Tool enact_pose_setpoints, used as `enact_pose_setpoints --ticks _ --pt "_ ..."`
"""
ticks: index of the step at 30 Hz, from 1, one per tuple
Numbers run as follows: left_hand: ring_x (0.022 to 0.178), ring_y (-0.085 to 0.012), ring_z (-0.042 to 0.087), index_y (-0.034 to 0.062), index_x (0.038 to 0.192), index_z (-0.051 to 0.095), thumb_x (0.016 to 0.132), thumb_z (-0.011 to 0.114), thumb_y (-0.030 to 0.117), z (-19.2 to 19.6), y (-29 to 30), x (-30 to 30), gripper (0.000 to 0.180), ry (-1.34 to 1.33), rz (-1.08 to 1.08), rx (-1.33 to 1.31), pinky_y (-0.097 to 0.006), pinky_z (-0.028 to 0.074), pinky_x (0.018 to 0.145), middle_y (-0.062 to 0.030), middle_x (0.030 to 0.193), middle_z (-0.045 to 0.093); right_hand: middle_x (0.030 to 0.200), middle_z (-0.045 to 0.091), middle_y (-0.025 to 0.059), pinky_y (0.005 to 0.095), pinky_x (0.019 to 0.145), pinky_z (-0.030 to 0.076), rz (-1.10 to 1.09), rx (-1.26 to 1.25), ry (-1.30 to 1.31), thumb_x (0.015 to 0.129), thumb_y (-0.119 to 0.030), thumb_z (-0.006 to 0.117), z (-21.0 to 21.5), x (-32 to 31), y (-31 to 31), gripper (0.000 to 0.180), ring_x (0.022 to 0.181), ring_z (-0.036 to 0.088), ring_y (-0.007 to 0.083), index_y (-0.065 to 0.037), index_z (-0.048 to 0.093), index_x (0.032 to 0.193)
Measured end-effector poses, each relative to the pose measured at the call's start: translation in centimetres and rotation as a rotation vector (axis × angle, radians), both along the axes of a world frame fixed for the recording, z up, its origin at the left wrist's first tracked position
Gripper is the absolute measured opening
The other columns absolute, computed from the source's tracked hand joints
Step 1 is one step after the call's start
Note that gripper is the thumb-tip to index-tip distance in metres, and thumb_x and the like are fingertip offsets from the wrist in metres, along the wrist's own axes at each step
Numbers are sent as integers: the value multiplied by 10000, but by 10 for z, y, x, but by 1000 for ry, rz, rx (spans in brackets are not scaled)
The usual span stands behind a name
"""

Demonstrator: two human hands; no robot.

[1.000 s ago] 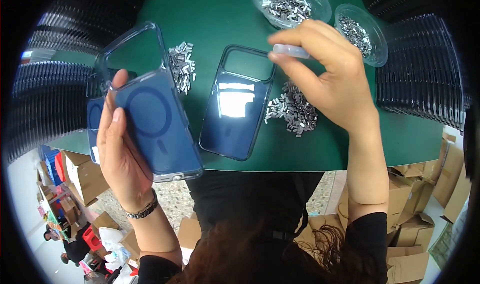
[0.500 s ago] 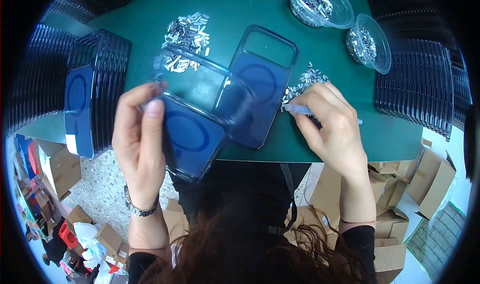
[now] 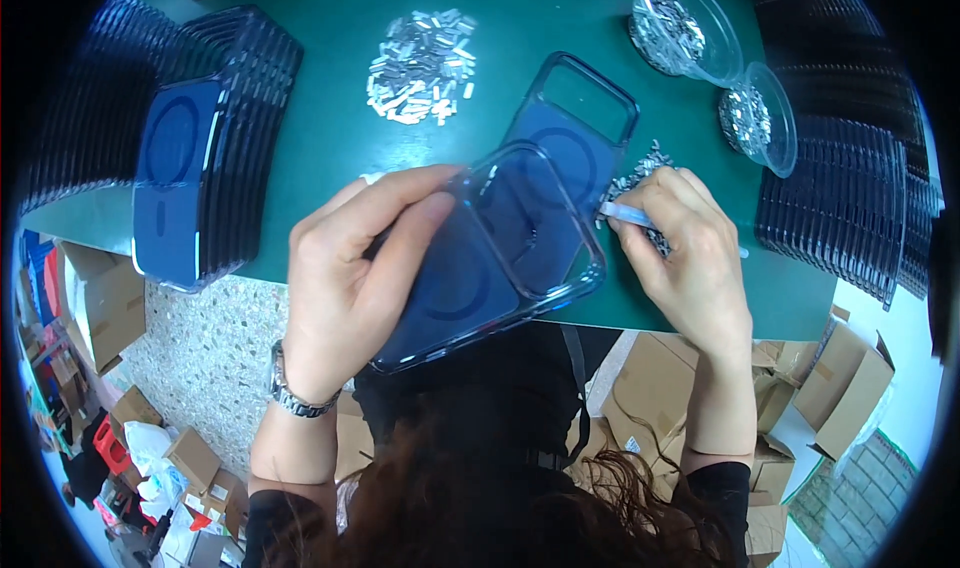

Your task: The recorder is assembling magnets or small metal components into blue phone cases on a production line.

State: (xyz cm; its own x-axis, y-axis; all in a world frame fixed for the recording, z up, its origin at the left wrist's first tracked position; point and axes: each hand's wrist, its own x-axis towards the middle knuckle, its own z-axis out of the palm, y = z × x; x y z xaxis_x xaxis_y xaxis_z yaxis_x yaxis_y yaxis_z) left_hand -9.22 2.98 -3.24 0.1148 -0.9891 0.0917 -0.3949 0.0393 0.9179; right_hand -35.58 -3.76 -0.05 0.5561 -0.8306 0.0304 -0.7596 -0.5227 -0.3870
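My left hand (image 3: 362, 258) is closed on the edge of a dark blue phone case (image 3: 450, 283) with a clear rim, holding it tilted above the table's near edge. Partly under it, a second phone case (image 3: 570, 148) lies flat on the green table. My right hand (image 3: 692, 253) pinches a slim, pale translucent pen-like stick (image 3: 628, 214). Its tip is by a small heap of tiny silvery metal pieces (image 3: 650, 164), part of which the hand hides. Farther off to the left lies a larger pile of silvery pieces (image 3: 420, 68).
Two clear plastic tubs, a larger tub (image 3: 724, 53) and a smaller tub (image 3: 786, 133), hold more metal pieces at the far right. Stacked phone cases (image 3: 180, 183) line the left side, and another stack (image 3: 830, 203) the right. Cardboard boxes (image 3: 845, 368) stand beyond the table's edge.
My left hand has brought the held phone case rightward, and the case has turned, now overlapping the one on the table. The right hand stays at the small heap. The whole view has shifted somewhat.
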Motion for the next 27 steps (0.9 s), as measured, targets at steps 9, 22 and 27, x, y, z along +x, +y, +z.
enact_pose_setpoints --ticks 9,22,27 --pt "891 -148 692 -4 1214 742 1006 652 31 9 -4 1 229 -55 -108 54 -278 517 798 -119 972 754 853 647 88 329 706 483 77 -67 -280 797 24 703 14 0 -19 109 797 628 205 5 677 901" --pt "770 -423 682 77 1048 623 1005 650 159 10 -17 -13 97 -165 -211 74 -503 523 652 -184 806 696 905 571 44 351 621 498 562 -470 32 633 -140 770 5 50 -27 307 807 579 234 -55 663 908" --pt "734 -431 669 81 1016 608 1006 649 168 9 -21 -12 97 -198 -211 66 -518 512 627 -178 762 681 910 564 51 356 627 503 480 -417 10 654 -132 779 3 54 -24 284 812 584 239 -60 653 898"
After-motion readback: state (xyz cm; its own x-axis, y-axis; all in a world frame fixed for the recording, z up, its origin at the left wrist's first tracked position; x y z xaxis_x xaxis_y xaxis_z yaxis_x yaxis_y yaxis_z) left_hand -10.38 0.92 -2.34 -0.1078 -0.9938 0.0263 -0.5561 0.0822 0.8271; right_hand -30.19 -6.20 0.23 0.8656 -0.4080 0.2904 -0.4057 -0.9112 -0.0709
